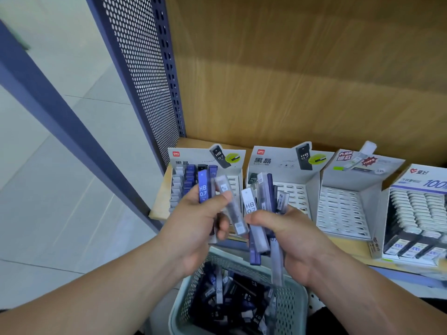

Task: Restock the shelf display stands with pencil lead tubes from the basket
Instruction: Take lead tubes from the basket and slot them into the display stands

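Observation:
My left hand grips a blue pencil lead tube marked HB 0.7 and pinches a clear grey tube under the thumb. My right hand holds a bundle of several tubes, white, clear and dark blue. Both hands hover above a pale green mesh basket full of dark lead tubes. Behind them on the wooden shelf stand two grey display stands: the left stand partly filled with grey and blue tubes, the second stand mostly bare slots.
A third display stand with bare slots sits to the right, then a box packed with white tubes. A dark blue perforated shelf panel rises at the left. Pale floor tiles lie beyond it.

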Demonstrator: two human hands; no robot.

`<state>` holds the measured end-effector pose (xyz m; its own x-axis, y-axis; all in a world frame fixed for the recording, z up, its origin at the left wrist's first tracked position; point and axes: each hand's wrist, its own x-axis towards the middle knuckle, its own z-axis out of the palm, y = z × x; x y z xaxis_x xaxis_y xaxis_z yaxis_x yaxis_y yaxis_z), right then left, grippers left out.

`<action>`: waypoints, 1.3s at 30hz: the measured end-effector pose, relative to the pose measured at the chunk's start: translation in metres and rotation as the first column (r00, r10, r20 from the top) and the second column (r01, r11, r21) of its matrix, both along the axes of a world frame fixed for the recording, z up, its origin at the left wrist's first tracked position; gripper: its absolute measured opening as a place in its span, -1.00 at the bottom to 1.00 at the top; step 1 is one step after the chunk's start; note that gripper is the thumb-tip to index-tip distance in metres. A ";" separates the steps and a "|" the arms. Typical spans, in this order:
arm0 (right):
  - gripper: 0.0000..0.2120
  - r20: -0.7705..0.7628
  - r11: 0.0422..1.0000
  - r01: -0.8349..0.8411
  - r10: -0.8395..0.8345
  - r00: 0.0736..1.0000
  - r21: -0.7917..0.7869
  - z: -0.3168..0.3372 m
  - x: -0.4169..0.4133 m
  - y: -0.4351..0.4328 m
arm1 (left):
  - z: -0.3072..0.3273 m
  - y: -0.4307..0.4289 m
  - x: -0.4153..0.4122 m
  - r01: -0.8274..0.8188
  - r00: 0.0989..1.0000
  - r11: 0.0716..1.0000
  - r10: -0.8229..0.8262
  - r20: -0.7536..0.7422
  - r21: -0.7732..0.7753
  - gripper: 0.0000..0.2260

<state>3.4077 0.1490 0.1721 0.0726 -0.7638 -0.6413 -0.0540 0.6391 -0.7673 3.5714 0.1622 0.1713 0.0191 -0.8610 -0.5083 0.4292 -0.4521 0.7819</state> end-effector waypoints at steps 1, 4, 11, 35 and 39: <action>-0.21 0.020 1.000 0.016 -0.016 1.000 0.006 -0.002 -0.003 0.000 | 0.002 -0.001 0.002 -0.001 0.999 1.000 0.000 -0.035 -0.023 -0.89; -0.65 0.135 0.997 0.078 -0.081 0.988 0.025 0.000 -0.007 -0.001 | 0.008 0.000 0.003 0.000 0.994 0.998 -0.006 -0.110 -0.059 -0.87; -0.73 0.145 0.981 0.192 -0.190 0.971 0.001 0.001 -0.007 -0.009 | 0.017 -0.003 0.005 0.045 0.917 0.999 -0.041 -0.396 0.003 -0.66; -0.95 0.233 0.979 0.130 -0.092 0.968 -0.154 -0.001 -0.005 -0.015 | -0.003 0.009 -0.014 0.132 0.991 0.983 -0.127 0.046 -0.129 -0.60; -0.71 0.165 0.981 0.154 -0.134 0.977 -0.115 -0.007 -0.005 -0.013 | -0.006 0.012 -0.013 0.206 0.972 0.969 -0.187 0.144 -0.133 -0.78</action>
